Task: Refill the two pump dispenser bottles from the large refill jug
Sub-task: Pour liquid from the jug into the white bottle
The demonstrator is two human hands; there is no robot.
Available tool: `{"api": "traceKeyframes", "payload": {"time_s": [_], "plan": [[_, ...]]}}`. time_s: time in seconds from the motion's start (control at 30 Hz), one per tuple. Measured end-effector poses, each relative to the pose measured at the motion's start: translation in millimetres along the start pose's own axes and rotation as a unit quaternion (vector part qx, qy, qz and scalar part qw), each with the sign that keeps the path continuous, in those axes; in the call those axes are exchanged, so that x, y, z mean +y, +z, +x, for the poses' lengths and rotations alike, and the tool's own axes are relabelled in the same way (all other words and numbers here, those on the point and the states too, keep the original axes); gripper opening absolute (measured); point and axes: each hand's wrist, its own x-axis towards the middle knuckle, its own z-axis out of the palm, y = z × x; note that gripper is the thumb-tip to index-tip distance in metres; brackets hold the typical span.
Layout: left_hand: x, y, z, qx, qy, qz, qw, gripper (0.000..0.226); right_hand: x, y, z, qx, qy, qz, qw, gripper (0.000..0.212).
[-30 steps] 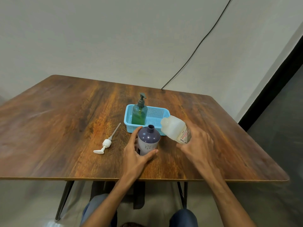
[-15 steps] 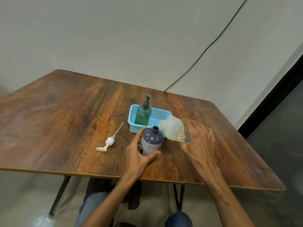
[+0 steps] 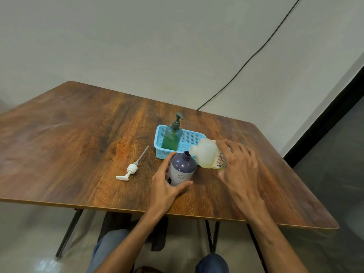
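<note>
A purple and white bottle (image 3: 182, 168) stands upright on the wooden table (image 3: 78, 138) with its neck open. My left hand (image 3: 167, 186) grips its body from the near side. My right hand (image 3: 239, 164) holds the translucent refill jug (image 3: 206, 155), tipped over to the left so its mouth sits right at the bottle's neck. Pale yellowish liquid lies in the jug's lower side. The bottle's white pump head (image 3: 131, 170) with its long tube lies on the table to the left. A green pump bottle (image 3: 172, 134) stands capped in the blue basket (image 3: 189, 137).
The blue basket sits just behind the purple bottle and the jug. A black cable (image 3: 246, 62) runs down the wall to the table's far edge. The table's near edge is close to my forearms, with my knees below it.
My right hand has tipped the jug further and lowered its mouth from above the basket rim down to the purple bottle's neck. My left hand keeps its grip on the bottle.
</note>
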Motion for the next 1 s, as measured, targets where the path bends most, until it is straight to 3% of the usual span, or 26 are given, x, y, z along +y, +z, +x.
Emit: {"api": "traceKeyframes", "payload": {"time_s": [1.0], "plan": [[-7.3, 1.3, 4.5, 0.003, 0.018, -0.001, 1.0, 0.099, -0.2, -3.1, 7.7, -0.022, -0.007, -0.038, 0.999, 0.081]]}}
